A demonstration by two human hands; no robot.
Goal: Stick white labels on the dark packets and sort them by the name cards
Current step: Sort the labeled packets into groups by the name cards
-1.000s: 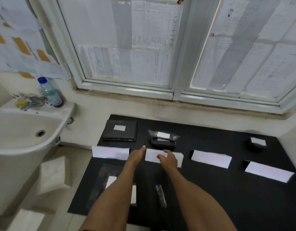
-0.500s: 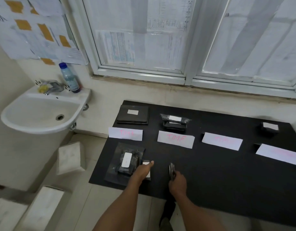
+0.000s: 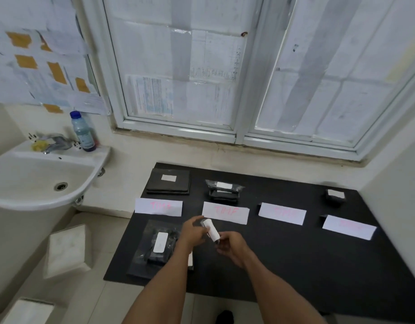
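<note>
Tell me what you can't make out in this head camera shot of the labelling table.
- Pink writing on the four name cards: too faint and blurred to read fully.
- Small item held between left hand and right hand: fingers cover its ends.
- White piece on the black mat: mostly hidden by the left forearm.
- Labels on the far packets: too small to show any text.

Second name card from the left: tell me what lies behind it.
Behind the second name card lies a small stack of dark packets; the top one, in clear wrap, bears a white label. How many packets lie beneath is hidden.
</note>
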